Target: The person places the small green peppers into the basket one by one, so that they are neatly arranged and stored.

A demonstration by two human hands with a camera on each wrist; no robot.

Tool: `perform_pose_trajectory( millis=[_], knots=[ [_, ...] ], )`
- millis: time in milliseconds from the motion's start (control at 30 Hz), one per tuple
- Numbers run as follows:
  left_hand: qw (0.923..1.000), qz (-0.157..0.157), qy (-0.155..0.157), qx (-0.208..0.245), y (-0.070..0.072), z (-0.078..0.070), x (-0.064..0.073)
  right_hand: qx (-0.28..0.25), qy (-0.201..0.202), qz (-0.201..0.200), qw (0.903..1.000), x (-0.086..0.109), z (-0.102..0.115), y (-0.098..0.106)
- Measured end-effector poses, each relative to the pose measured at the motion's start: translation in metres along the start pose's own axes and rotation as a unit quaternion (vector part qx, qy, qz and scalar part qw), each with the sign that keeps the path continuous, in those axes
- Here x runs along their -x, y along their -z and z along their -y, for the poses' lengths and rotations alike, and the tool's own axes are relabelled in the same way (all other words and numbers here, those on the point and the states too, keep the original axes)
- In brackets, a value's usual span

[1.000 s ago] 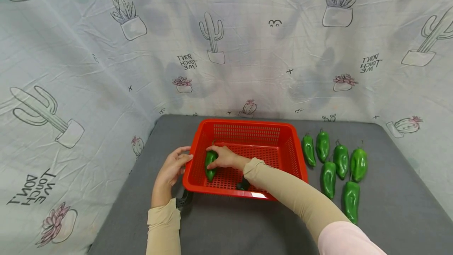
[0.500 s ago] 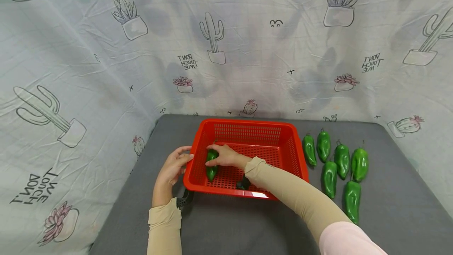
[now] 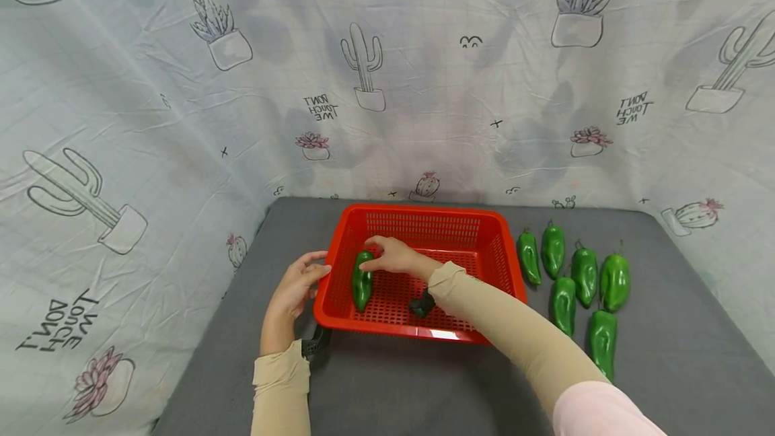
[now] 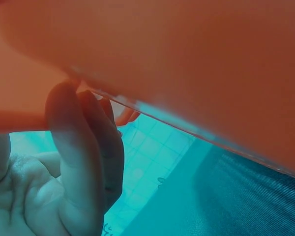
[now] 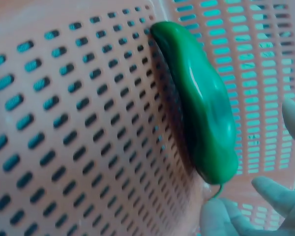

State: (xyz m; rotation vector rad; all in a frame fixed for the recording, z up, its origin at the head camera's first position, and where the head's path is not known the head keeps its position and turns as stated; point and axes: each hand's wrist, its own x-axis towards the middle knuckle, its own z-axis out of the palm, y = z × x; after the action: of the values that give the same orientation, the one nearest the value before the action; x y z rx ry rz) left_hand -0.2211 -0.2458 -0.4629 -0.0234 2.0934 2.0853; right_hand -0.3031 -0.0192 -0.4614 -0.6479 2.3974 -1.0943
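In the head view a red plastic basket (image 3: 426, 211) with slotted walls stands on the grey table. Lengthwise along its left wall lies one green pepper (image 3: 362, 286). My left hand (image 3: 299, 284) grips the basket's left rim, thumb on top; the left wrist view shows its fingers (image 4: 81, 142) bent up under that rim. Over the basket, just right of the pepper's stem end, my right hand (image 3: 395, 256) hovers with fingers spread and nothing held. From the right wrist, the whole pepper (image 5: 206, 105) shows resting on the slotted floor, fingertips (image 5: 268, 189) apart from it.
Several more green peppers (image 3: 584, 276) lie on the table right of the basket. A patterned white cloth (image 3: 387, 153) rises behind the table and along its sides. A dark wrist device (image 3: 422, 303) hangs under my right wrist inside the basket.
My right hand has let go of the pepper and moved up and to the right, fingers spreading. The pepper stays by the left wall. My left hand keeps its hold on the rim.
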Motion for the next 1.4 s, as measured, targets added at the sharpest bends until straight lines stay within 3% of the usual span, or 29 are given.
perform_pose_trajectory(
  millis=[400, 700, 900, 1400],
  knots=[
    [0.9999, -0.005, 0.006, -0.01, 0.0, 0.0, -0.001, 0.02, 0.035, -0.019, 0.999, 0.013, -0.003, 0.031],
    [0.9999, -0.008, -0.004, -0.009, -0.001, 0.0, -0.005, -0.007, 0.066, -0.038, 0.997, 0.03, 0.003, 0.06],
    [0.9996, -0.024, 0.005, -0.012, -0.004, 0.001, -0.005, -0.03, 0.081, -0.055, 0.9947, 0.045, 0.003, 0.08],
    [0.9995, -0.016, 0.009, -0.025, -0.004, -0.005, -0.003, -0.044, 0.093, -0.103, 0.9893, 0.087, 0.008, 0.126]
  ],
)
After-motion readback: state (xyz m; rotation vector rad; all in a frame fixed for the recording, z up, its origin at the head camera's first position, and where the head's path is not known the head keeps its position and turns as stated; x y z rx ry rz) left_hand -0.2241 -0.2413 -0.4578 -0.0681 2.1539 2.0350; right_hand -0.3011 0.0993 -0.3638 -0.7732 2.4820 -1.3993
